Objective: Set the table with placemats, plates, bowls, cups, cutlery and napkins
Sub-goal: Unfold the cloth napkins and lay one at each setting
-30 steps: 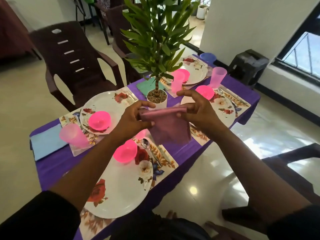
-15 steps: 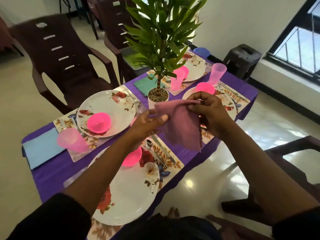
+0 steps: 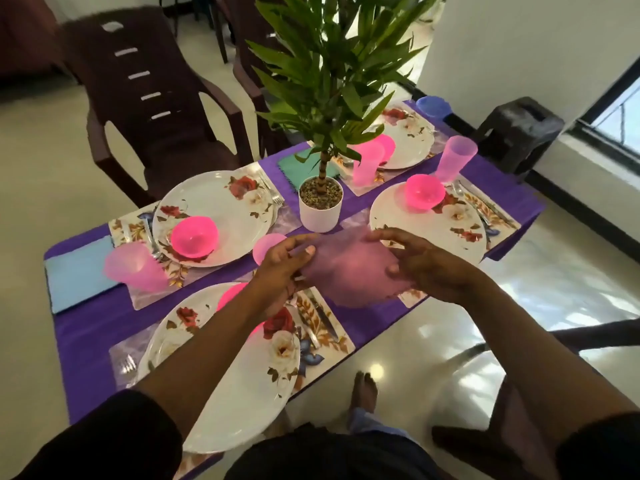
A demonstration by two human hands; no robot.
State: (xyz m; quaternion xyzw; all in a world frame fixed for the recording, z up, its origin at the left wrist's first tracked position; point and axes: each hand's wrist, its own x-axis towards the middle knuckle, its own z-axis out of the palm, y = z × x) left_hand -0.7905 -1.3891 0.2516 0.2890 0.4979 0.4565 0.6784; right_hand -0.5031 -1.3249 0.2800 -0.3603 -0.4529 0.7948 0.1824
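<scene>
**Table nearly set, napkin in hand**

Head view: I see four place settings on the bench (image 3: 360, 327) with its purple cloth. Each has a floral placemat, a white rose plate and a pink bowl; near plate (image 3: 242, 393), far-left plate (image 3: 221, 202), right plate (image 3: 408, 223), far plate (image 3: 412, 147). Pink cups stand by three settings, e.g. left cup (image 3: 135, 268); a fourth (image 3: 268, 245) shows just behind my left hand. Cutlery lies beside the plates, knife (image 3: 323, 318) by the near one. A blue napkin (image 3: 78, 271) and a teal napkin (image 3: 304, 164) are already down.

My left hand (image 3: 280, 271) and right hand (image 3: 426, 265) both pinch a mauve napkin (image 3: 349, 271), blurred, held just above the bench between the near and right settings. Left grip holds its left edge, right grip its right side.

My guess: only napkins remain, this one plus maybe one more. The potted plant (image 3: 320, 202) sits mid-bench.
</scene>
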